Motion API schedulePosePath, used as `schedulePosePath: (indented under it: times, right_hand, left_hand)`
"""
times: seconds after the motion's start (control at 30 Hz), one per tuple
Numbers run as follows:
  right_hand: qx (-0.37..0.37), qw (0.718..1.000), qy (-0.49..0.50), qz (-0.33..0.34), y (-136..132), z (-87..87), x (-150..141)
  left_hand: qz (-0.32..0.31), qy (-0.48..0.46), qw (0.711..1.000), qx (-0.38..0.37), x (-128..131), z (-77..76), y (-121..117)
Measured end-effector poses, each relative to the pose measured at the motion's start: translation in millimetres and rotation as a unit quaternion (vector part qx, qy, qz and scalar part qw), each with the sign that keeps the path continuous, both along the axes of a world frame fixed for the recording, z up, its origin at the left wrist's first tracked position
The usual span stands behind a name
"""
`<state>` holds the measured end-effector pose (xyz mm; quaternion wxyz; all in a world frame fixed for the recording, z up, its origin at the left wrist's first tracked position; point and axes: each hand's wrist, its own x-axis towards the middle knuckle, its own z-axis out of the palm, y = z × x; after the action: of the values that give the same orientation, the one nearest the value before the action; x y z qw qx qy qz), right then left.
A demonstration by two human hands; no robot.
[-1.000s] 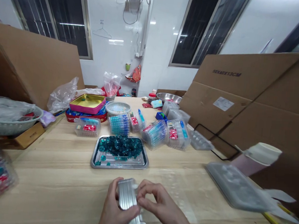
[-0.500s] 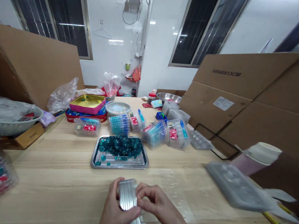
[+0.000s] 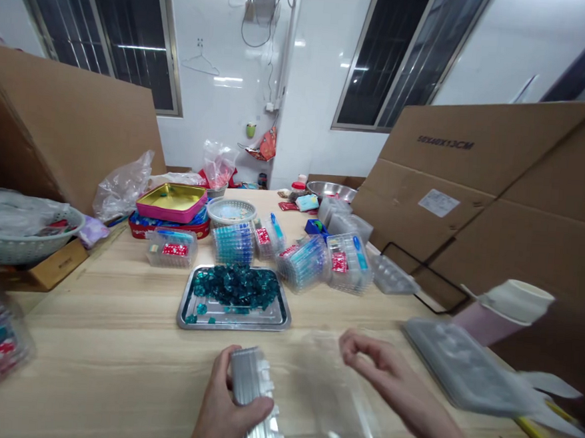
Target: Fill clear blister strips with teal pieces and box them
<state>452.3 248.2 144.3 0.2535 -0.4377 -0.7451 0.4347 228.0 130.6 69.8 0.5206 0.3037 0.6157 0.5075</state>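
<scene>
The ribbed clear plastic stack [image 3: 249, 384] sits low in front of me over the wood table [image 3: 86, 371], clamped in my L hand [image 3: 224, 408]. R hand [image 3: 391, 379] is well apart from it, fingers [image 3: 359, 342] loosely curled by a clear plastic sheet [image 3: 334, 402]; can't tell if they're pinching it. Teal cubes [image 3: 235, 285] mostly still on steel tray [image 3: 232, 324]; several filled clear boxes [image 3: 302, 263] done, just beyond.

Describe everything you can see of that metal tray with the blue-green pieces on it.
The shallow tray looks like stainless steel, rectangular with rounded corners and a shiny raised rim. It lies flat on the light wooden table, just in front of a row of clear plastic boxes. A heap of chunky, translucent teal pieces covers its back part, while a few strays sit apart near the front edge.
</scene>
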Motion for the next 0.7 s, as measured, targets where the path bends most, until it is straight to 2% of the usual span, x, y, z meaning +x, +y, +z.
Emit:
schedulePosePath:
  times: [0.1, 0.17, 0.27, 0.37, 0.5, 0.7]
  right_hand:
    - [0.097, 0.984, -0.136, -0.060, 19.0, 13.4, 10.1]
    - [0.114, 0.983, -0.137, -0.052, 20.2, 11.9, -0.9]
    - [0.032, 0.998, -0.011, 0.056, 4.8, -3.0, -33.0]
    - [-0.097, 0.980, 0.120, 0.129, -17.4, -20.9, -62.2]
    - [-0.195, 0.950, 0.202, 0.133, -31.8, -34.8, -76.2]
    - [-0.208, 0.953, 0.196, 0.103, -31.7, -39.4, -73.7]
  left_hand:
    - [-0.007, 0.028, 1.000, -0.009, 1.2, 0.7, 2.1]
    - [-0.011, 0.052, 0.999, -0.011, 2.2, 1.5, 3.5]
    - [-0.019, 0.075, 0.997, -0.014, 2.9, 2.1, 4.6]
    - [-0.022, 0.080, 0.996, -0.008, 2.2, 1.0, 4.6]
    - [-0.023, 0.074, 0.997, 0.004, 0.4, -1.2, 4.2]
    - [-0.021, 0.073, 0.997, 0.014, -0.1, -4.2, 4.3]
